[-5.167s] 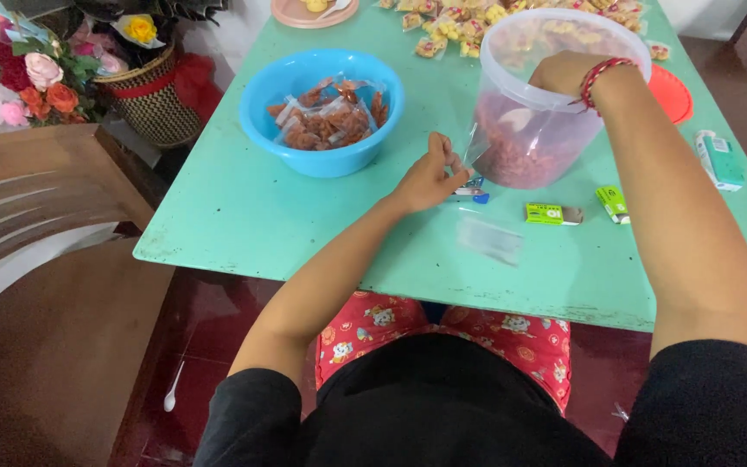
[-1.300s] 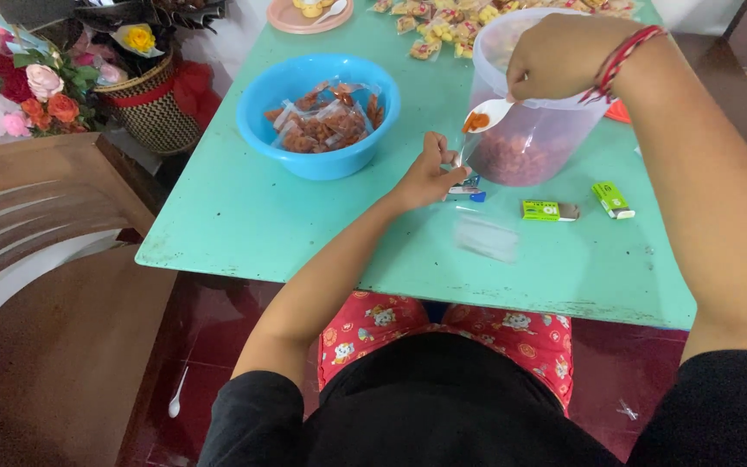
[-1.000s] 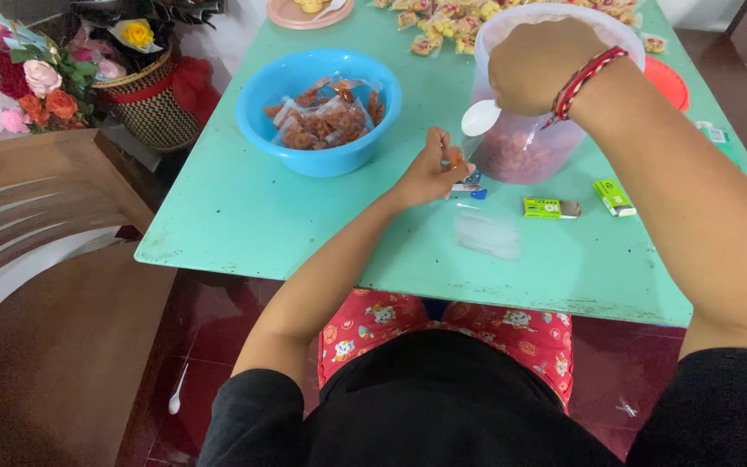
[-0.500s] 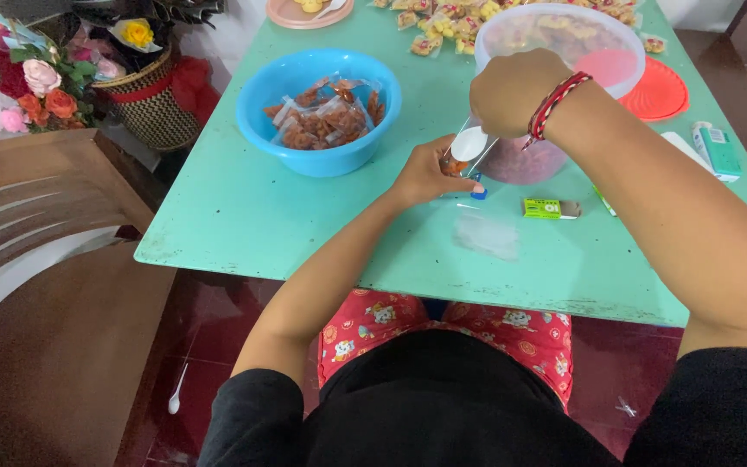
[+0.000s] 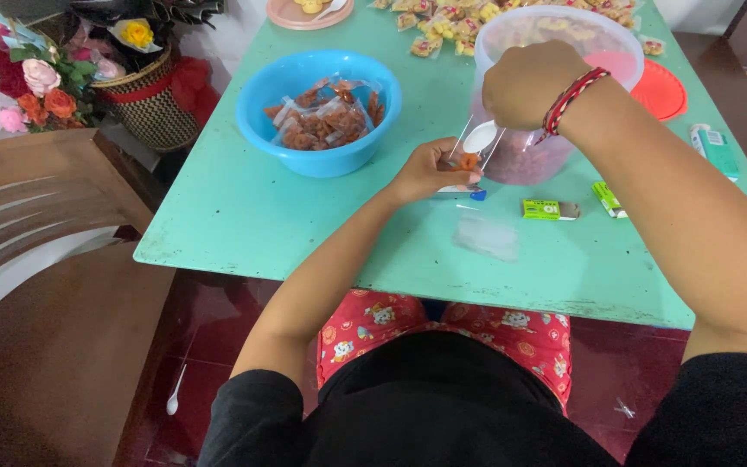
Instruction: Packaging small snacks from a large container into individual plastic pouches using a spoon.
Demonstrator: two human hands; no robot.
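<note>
Blue bowl (image 5: 320,111) on the green bench (image 5: 244,207), left of the work, holds filled clear packets of orange-brown snack.

Left hand (image 5: 428,170): fingers pinched on a small clear plastic pouch (image 5: 469,156), held just above the bench and close against the near side of the clear plastic tub (image 5: 546,95). Pouch stands roughly upright, long axis running up and slightly away, mouth uppermost; orange-brown snack sits at its lower end by the fingertips.

Handling, as a judgement: thin film, very light, limp and slick; it would fold if held low or by one face only. Best held at the mouth edges, pinched from both sides so the opening stays spread.

Right hand (image 5: 525,82): fingers clenched on a white plastic spoon (image 5: 480,137), bowl of the spoon pointing down-left at the pouch mouth, handle hidden in the fist. Red cord bracelet (image 5: 571,93) on that wrist.

Tub holds the loose reddish snack. Spare clear pouches (image 5: 488,235) lie flat on the bench near the front edge; two small green boxes (image 5: 551,209) lie to the right.
</note>
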